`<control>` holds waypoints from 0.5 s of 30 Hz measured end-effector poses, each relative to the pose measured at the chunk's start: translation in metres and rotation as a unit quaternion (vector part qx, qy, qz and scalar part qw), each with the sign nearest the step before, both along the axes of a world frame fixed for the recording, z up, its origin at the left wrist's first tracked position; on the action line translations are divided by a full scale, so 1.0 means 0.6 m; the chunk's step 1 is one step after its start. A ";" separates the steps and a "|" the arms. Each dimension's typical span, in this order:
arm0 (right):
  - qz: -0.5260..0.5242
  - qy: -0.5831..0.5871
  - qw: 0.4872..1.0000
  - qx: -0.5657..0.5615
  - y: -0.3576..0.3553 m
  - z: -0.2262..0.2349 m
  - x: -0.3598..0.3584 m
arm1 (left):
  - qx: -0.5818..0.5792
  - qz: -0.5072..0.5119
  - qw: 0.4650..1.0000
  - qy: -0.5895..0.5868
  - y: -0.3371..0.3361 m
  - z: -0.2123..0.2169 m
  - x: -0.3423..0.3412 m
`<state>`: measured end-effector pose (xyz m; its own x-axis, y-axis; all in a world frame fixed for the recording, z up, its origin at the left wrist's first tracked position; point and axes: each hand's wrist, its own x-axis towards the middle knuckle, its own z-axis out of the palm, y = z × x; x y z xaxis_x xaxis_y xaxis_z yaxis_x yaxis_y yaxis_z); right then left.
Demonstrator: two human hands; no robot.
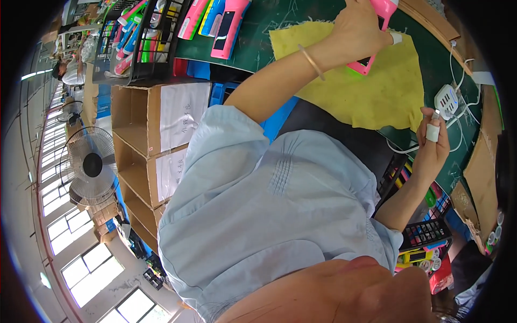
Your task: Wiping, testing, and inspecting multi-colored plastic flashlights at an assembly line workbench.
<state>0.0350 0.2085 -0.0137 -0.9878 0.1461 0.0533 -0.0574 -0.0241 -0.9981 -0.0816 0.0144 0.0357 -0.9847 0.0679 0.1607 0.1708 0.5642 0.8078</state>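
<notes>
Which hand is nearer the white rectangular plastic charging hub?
Right. Right hand pinches a white plug beside the hub; left hand holds a pink device farther away.

Single head view, steeply downward over own torso toward workbench [280, 21]

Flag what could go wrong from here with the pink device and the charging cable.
1. The right hand pinches the white cable end close to the white charger hub; the loose cables around it could snag and drag the hub.
2. Only the left hand holds the pink device above the yellow cloth; it might slip.
</notes>
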 end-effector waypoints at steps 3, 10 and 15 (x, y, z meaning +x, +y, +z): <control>0.021 -0.008 0.998 0.064 -0.018 0.000 -0.004 | -0.019 0.027 0.998 -0.046 0.003 -0.021 -0.009; 0.071 0.088 0.954 0.278 -0.044 0.014 -0.030 | 0.388 -0.136 0.885 -0.219 -0.015 -0.090 -0.018; 0.089 0.269 0.814 0.506 -0.074 0.056 -0.057 | 0.514 -0.174 0.781 -0.308 -0.008 -0.057 0.044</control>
<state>0.0009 0.1642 0.0196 -0.7819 -0.3846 0.4906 -0.5788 0.7402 -0.3422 -0.0551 0.0097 0.0014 -0.8477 0.4955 -0.1896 -0.4298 -0.4319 0.7929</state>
